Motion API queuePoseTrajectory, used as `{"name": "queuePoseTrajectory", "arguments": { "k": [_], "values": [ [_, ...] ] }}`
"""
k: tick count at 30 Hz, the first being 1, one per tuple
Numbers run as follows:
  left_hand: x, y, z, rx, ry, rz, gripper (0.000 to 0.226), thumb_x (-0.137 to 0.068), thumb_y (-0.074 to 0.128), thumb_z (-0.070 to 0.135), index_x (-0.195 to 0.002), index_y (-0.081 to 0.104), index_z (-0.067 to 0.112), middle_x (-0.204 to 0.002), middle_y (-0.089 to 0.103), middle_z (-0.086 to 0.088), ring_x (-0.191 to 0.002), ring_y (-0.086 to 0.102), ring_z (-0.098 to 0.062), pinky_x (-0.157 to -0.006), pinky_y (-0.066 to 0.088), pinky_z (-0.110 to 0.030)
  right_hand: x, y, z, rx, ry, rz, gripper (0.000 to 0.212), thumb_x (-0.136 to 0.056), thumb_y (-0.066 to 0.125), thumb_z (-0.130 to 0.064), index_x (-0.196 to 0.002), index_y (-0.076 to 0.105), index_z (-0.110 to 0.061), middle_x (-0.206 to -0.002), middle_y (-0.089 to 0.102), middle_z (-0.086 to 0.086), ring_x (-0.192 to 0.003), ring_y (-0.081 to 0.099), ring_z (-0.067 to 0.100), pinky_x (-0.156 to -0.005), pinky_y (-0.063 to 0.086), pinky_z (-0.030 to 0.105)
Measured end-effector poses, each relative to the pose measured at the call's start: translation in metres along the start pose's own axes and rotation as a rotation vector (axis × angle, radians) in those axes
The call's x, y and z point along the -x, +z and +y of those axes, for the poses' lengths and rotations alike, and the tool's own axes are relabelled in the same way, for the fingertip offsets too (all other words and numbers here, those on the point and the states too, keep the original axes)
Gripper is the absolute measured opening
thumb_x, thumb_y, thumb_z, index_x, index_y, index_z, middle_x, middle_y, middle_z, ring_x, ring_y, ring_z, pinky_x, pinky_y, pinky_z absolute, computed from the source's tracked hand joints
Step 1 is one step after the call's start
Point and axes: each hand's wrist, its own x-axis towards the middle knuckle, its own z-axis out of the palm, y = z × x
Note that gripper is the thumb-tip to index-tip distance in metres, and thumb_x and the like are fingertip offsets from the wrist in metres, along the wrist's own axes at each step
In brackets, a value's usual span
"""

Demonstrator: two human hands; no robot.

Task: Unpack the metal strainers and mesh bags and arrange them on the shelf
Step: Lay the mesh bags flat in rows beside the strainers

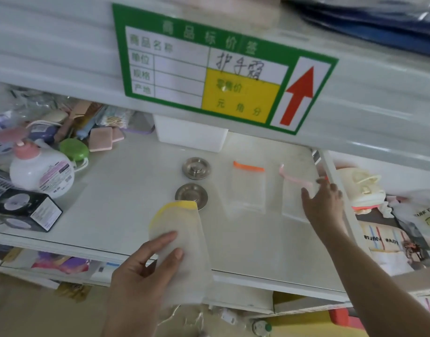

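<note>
White shelf (126, 190) holds two round metal strainers (196, 168), one behind the other, close together. Right of them lie two mesh bags: one with an orange edge (248, 188), one with a pink edge (294, 198). The left hand (146, 271) grips a third, yellow-edged mesh bag (180, 242) just in front of the strainers. The right hand (324, 203), fingers spread loose, touches the pink one.

Bright, even, diffuse light, source not in view; shadows faint. Soft sheen on the glossy white shelf board (126, 190). Whole frame slightly soft w/ motion blur: printed text on the green-bordered price tag (221, 69) smeared, clutter at left edge fuzzy. Wide-angle lens bends shelf edges, esp. near corners.
</note>
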Motion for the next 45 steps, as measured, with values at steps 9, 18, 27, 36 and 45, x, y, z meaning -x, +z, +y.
{"name": "queuePoseTrajectory", "arguments": {
  "k": [9, 18, 27, 36, 45],
  "values": [
    [0.001, 0.003, 0.004, -0.014, 0.054, -0.084, 0.037, -0.077, 0.075, -0.008, -0.096, 0.078, 0.024, -0.089, 0.081, 0.008, -0.065, 0.073, -0.002, -0.055, 0.055, -0.013, 0.02, 0.033, 0.001, 0.082, -0.283, -0.386, 0.049, -0.105, 0.032, -0.036, -0.151, 0.037, -0.02, -0.163, 0.029, 0.009, -0.15, 0.024, 0.026, -0.122, 0.02, 0.045],
    [0.001, 0.007, 0.01, 0.038, 0.058, -0.161, 0.091, -0.054, 0.085, 0.017, -0.133, 0.049, 0.043, -0.104, 0.08, 0.004, -0.096, 0.076, -0.018, -0.083, 0.057, -0.043, 0.124, -0.056, -0.101, -0.769, -0.106, -0.41, 0.027, -0.096, 0.06, -0.033, -0.08, 0.075, -0.018, -0.076, 0.074, 0.005, -0.067, 0.066, 0.01, -0.063, 0.047, 0.019],
    [0.003, 0.015, 0.009, 0.051, 0.013, -0.221, 0.09, -0.037, 0.094, 0.014, -0.118, 0.06, 0.034, -0.098, 0.081, -0.002, -0.082, 0.078, -0.018, -0.058, 0.062, -0.03, 0.182, -0.075, -0.128, -1.191, 0.099, -0.547, 0.02, -0.088, 0.074, -0.021, -0.069, 0.074, -0.013, -0.056, 0.06, 0.001, -0.05, 0.05, 0.014, -0.049, 0.042, 0.019],
    [-0.009, -0.013, 0.005, 0.111, -0.033, -0.181, 0.056, -0.081, 0.067, -0.017, -0.129, 0.059, 0.011, -0.108, 0.071, -0.02, -0.061, 0.071, 0.004, -0.045, 0.052, -0.012, 0.137, -0.083, -0.095, -1.299, 0.196, -0.375, 0.022, -0.098, 0.058, -0.013, -0.097, 0.067, 0.007, -0.093, 0.079, 0.014, -0.065, 0.069, 0.025, -0.069, 0.053, 0.041],
    [-0.015, -0.017, 0.005, 0.068, -0.031, -0.108, 0.059, -0.08, 0.065, -0.02, -0.13, 0.057, 0.01, -0.109, 0.069, -0.022, -0.056, 0.071, 0.001, -0.044, 0.053, -0.014, 0.122, -0.041, -0.08, -0.91, 0.116, -0.531, 0.016, -0.092, 0.069, -0.014, -0.084, 0.073, -0.001, -0.078, 0.08, 0.003, -0.054, 0.066, 0.018, -0.052, 0.047, 0.032]
  ]
}}
